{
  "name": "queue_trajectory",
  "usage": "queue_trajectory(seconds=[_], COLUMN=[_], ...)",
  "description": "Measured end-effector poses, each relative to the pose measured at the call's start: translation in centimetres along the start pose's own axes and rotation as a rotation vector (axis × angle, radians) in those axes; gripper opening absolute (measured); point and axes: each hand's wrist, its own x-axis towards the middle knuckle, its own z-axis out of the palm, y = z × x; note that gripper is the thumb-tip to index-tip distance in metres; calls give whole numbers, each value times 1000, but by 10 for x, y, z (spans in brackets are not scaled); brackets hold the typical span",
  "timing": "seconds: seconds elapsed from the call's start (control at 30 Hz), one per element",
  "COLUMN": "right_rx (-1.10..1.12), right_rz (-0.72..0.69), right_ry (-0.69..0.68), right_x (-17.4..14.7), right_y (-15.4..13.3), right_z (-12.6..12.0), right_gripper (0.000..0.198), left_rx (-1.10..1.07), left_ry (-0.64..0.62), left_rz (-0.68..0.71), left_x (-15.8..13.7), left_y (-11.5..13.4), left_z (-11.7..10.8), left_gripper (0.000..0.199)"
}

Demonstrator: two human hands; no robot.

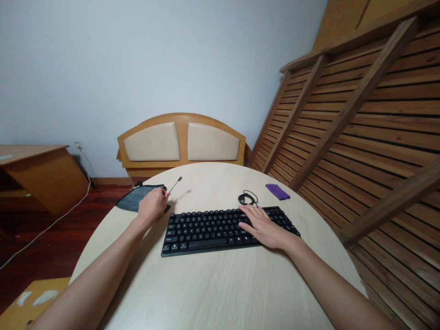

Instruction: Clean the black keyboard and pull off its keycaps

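A black keyboard (209, 231) with white key markings lies on the round table (220, 288). My right hand (261, 224) rests flat over its right part, fingers stretched out, covering some of the keys. To the left of the keyboard, my left hand (153, 202) is closed on a thin stick with a small dark tip (174, 185), which points up and away to the right. Partly behind that hand is a dark grey pouch (132, 198) with black edging; whether the hand touches it, I cannot tell.
A coiled black cable (245, 199) lies behind the keyboard. Farther right is a folded purple cloth (277, 191). Beyond the table stands a padded wooden headboard (184, 118); slatted wooden boards (364, 119) lean at the right. A desk (37, 174) stands at the left.
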Motion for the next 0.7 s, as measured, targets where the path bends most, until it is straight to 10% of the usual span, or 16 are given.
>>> queue_trajectory(seconds=[0.3, 0.5, 0.7], right_rx=[-63, -123, -16], right_rz=[167, 63, -133], right_ry=[-64, 131, 4], right_x=[-16, -13, -6], right_y=[18, -4, -31], right_z=[-22, -14, -1], right_gripper=[56, 51, 75], left_rx=[-276, -218, -254], left_ry=[-67, -114, -169], left_rz=[638, 737, 822], left_x=[-25, -33, -40], left_y=[33, 40, 46], left_z=[-4, -6, -9], left_gripper=[22, 24, 24])
